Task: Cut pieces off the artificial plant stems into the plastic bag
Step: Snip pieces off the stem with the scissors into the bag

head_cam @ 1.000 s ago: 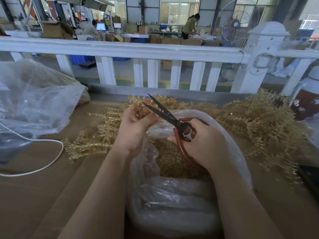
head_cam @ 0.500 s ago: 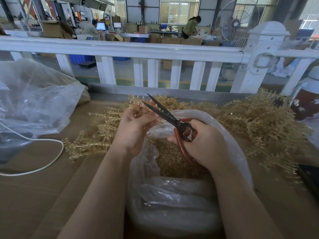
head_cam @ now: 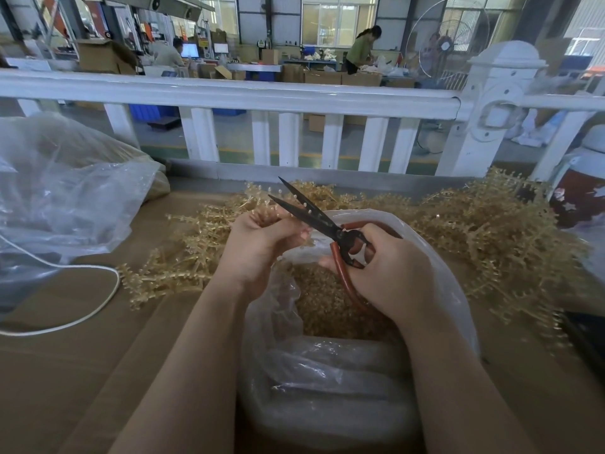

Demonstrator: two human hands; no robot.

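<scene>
My left hand (head_cam: pixel 258 244) grips a pale gold artificial plant stem (head_cam: pixel 262 215) over the mouth of the clear plastic bag (head_cam: pixel 435 257). My right hand (head_cam: pixel 389 273) holds red-handled scissors (head_cam: pixel 330 229) with dark blades parted and pointing up-left, right beside the stem. Cut golden pieces (head_cam: pixel 330 303) fill the bottom of the bag. A heap of uncut stems (head_cam: pixel 484 234) lies on the brown table behind and to both sides of the bag.
A large crumpled clear bag (head_cam: pixel 65 194) sits at the left, with a white cable (head_cam: pixel 82 306) looping in front. A white railing (head_cam: pixel 229 93) runs along the table's far edge. A red and white container (head_cam: pixel 579 191) stands at the right.
Both hands stay over the bag; the left hand's fingers have shifted slightly on the stem. The scissors' blades remain parted in much the same place.
</scene>
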